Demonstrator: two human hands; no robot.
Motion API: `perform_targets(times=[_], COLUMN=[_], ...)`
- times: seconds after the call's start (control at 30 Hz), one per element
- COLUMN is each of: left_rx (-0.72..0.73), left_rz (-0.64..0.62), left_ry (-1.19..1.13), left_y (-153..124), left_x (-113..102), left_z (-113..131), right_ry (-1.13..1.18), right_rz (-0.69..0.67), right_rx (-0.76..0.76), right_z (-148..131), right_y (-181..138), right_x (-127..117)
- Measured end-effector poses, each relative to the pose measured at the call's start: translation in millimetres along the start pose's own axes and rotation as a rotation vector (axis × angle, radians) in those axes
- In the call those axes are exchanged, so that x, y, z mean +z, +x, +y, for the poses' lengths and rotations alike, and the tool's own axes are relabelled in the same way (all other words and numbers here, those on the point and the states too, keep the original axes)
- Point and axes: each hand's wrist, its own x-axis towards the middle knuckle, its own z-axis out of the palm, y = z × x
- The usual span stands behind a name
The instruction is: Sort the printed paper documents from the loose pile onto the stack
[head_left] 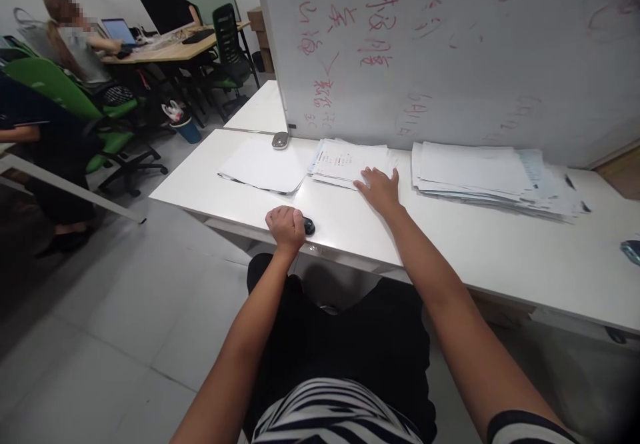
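My left hand [287, 226] is closed at the front edge of the white desk. A small black object with a rounded end [309, 226] sticks out from its right side; the fist hides the rest, so I cannot tell its kind. My right hand [381, 189] lies with fingers spread on the near right corner of a stack of printed paper [345, 161], holding nothing. Left of this stack are some white sheets [267, 167], mostly blank. A thicker, uneven pile of paper [470, 171] lies to the right of my right hand.
A whiteboard [350, 84] with red writing stands along the desk's [500, 251] back edge. A small grey rounded object [281, 140] sits behind the loose sheets. At far left are two people, green chairs [53, 84] and a blue bin [187, 131].
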Motion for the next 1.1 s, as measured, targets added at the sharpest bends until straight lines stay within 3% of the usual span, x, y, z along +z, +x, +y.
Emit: perform_targets(times=[0.67,1.1], left_rx=[0.048,0.057], left_rz=[0.079,0.101], left_ry=[-0.015,-0.012], left_y=[-0.9,-1.2], left_x=[4.8,5.4], left_z=[-2.3,-2.7], right_ry=[-0.135,-0.216], right_rz=[0.076,0.07], right_rx=[-0.056,-0.131], right_z=[-8.1,2.4], right_y=[-3.0,-0.9], right_x=[0.2,0.7])
